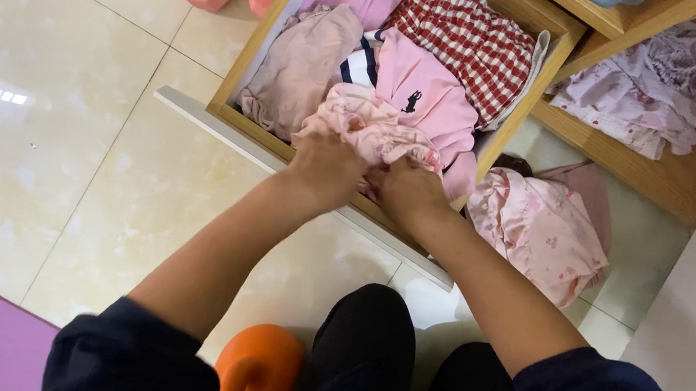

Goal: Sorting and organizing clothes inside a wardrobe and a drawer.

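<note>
My left hand [325, 166] and right hand [407, 192] meet at the front edge of the wooden drawer [243, 74], fingers closed into the pale pink floral garment [370, 127] that lies bunched atop the other folded clothes there. It looks light, limp and crease-prone, so I judge it best held by its gathered hem with both hands (a single pinch would let it sag). Another pink garment [540, 230] lies on the floor to the right.
</note>
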